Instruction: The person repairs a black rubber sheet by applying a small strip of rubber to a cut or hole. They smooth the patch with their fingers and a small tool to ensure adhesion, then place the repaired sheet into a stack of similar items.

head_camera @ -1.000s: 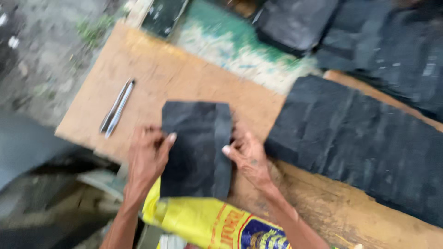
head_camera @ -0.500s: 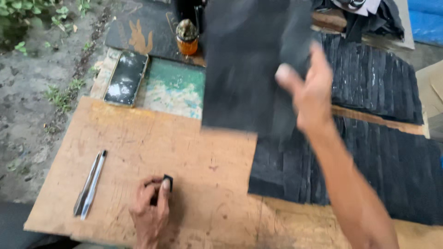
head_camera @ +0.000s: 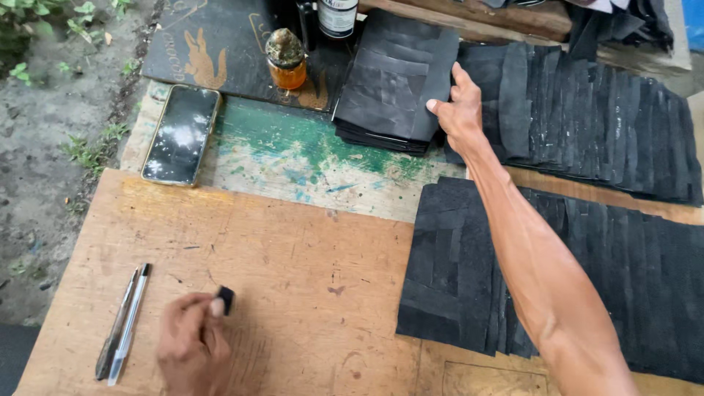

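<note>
My right hand (head_camera: 458,110) reaches far across the bench and grips the right edge of the top black sheet (head_camera: 396,77), which lies on a small stack of like sheets at the back. My left hand (head_camera: 192,345) rests on the brown wooden board (head_camera: 293,264) near the front and pinches a small black block (head_camera: 226,298) between thumb and fingers. Two pens (head_camera: 125,323) lie side by side just left of that hand.
Rows of overlapping black strips (head_camera: 609,117) cover the back right, and another spread (head_camera: 455,271) lies under my right forearm. A phone (head_camera: 181,133) lies on the green-stained plank (head_camera: 293,147), with a small orange jar (head_camera: 286,60) and a dark bottle (head_camera: 337,15) behind it. Dirt ground lies left.
My right hand carried the black sheet from the board, up through the air, and laid it on the back stack. My left hand stayed on the board, now holding the small block.
</note>
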